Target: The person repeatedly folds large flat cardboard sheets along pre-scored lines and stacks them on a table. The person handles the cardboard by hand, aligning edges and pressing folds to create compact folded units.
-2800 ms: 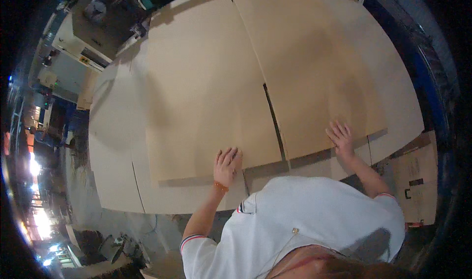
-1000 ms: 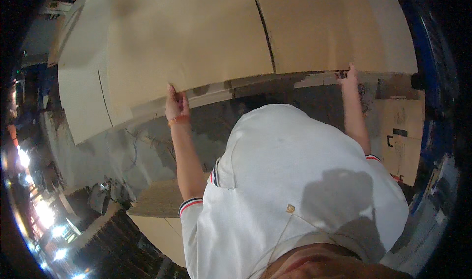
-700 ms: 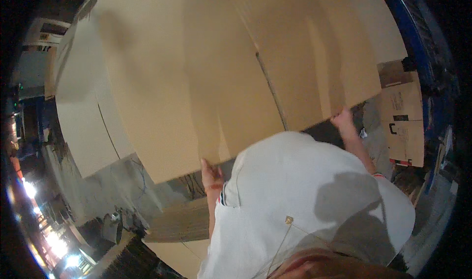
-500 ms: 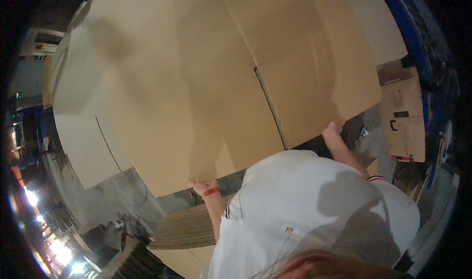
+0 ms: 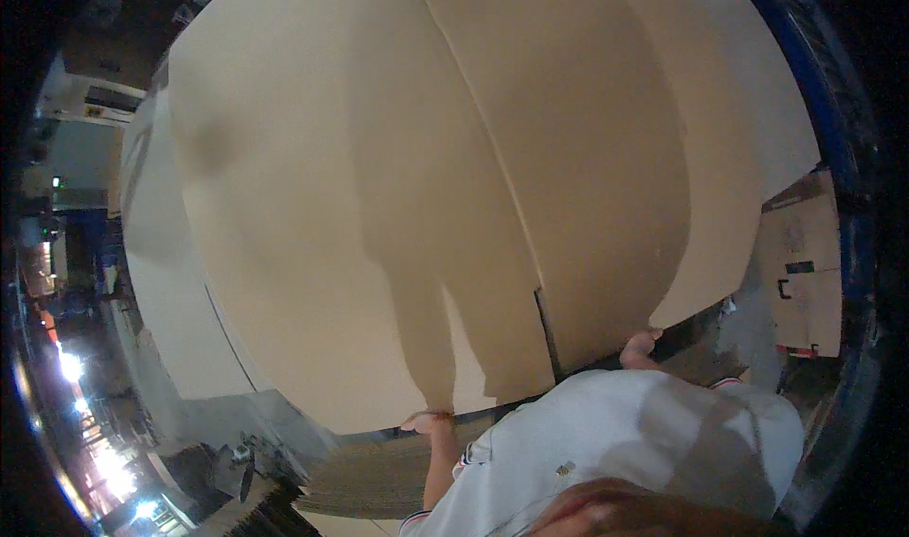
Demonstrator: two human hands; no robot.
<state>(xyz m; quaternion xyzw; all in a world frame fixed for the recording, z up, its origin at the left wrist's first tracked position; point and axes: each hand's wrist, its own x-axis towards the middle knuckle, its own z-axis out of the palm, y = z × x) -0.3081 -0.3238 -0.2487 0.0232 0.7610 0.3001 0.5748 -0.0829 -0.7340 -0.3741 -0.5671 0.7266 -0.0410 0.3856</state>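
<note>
A large brown cardboard sheet (image 5: 312, 215) stretches in front of me, with a crease running along it and a narrow slot cut in from its near edge. My left hand (image 5: 431, 423) is closed on that near edge, left of the slot. To the right of the slot, my right hand (image 5: 642, 349) grips the same edge near the sheet's right corner. The fingers of both hands are partly hidden by the cardboard. Beneath, a paler cardboard sheet (image 5: 170, 319) sticks out on the left. My shadow falls across the brown sheet.
Behind my left arm lies a stack of cardboard (image 5: 379, 485). On the right, a printed cardboard piece (image 5: 800, 281) stands beside a blue frame (image 5: 843, 196). Grey floor (image 5: 227, 428) shows at the lower left, and bright lights (image 5: 109, 471) shine beyond it.
The brown sheet has come nearer to me, its slot now lower in view. Both hands have moved back toward my body with the near edge in their grip.
</note>
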